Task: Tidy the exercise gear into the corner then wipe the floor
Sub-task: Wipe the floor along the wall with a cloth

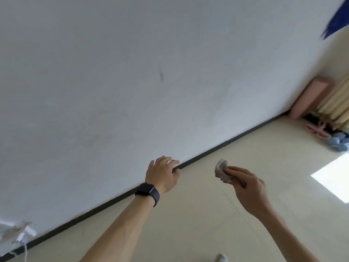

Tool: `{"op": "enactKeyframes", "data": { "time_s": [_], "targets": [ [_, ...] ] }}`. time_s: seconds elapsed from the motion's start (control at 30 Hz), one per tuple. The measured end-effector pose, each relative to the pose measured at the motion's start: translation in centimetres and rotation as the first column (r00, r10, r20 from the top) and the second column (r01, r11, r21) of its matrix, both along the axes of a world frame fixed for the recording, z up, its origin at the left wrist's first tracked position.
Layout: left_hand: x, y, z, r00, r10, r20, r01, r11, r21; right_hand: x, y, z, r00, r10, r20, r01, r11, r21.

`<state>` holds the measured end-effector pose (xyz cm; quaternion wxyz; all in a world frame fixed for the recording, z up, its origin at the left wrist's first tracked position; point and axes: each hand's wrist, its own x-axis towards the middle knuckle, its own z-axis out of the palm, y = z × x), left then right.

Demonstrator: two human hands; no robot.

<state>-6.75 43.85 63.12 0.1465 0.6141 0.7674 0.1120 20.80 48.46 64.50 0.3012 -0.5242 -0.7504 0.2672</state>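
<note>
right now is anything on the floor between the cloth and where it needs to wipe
Nothing visible. The right hand holds the cloth above bare floor; the gear sits far off in the corner.

We see a crumpled pale cloth [222, 171] bunched in the air above the cream floor [198, 214]. Far from the cloth, a pink rolled mat [309, 99] leans in the corner, with blurred pink and blue gear [328, 135] on the floor beside the mat.

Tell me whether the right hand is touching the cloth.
Touching. The head view shows the right hand pinching the crumpled cloth between fingers and thumb.
</note>
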Motion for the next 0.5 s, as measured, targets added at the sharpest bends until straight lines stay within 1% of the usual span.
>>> {"op": "enactKeyframes", "data": {
  "time_s": [0.1, 0.2, 0.37, 0.43, 0.5],
  "targets": [
    [3.8, 2.7, 5.1, 0.990, -0.134, -0.040, 0.138, 0.985, 0.104, 4.7, -1.6, 4.9, 0.990, -0.137, -0.038, 0.140, 0.988, 0.061],
    [9.1, 4.7, 9.3, 0.963, -0.261, -0.068, 0.269, 0.946, 0.182, 10.0, -3.3, 8.8, 0.970, -0.239, -0.052, 0.244, 0.959, 0.144],
    [21.2, 8.4, 15.7, 0.875, -0.466, -0.131, 0.483, 0.820, 0.308, 20.9, -4.9, 13.1, 0.886, -0.441, -0.143, 0.463, 0.847, 0.260],
    [27.1, 10.2, 17.5, 0.831, -0.532, -0.164, 0.555, 0.765, 0.328, 26.2, -5.7, 13.7, 0.839, -0.514, -0.182, 0.545, 0.795, 0.267],
    [32.7, 11.7, 19.0, 0.796, -0.584, -0.159, 0.598, 0.717, 0.358, 31.1, -6.3, 14.2, 0.800, -0.568, -0.192, 0.600, 0.750, 0.280]
  ]
}}
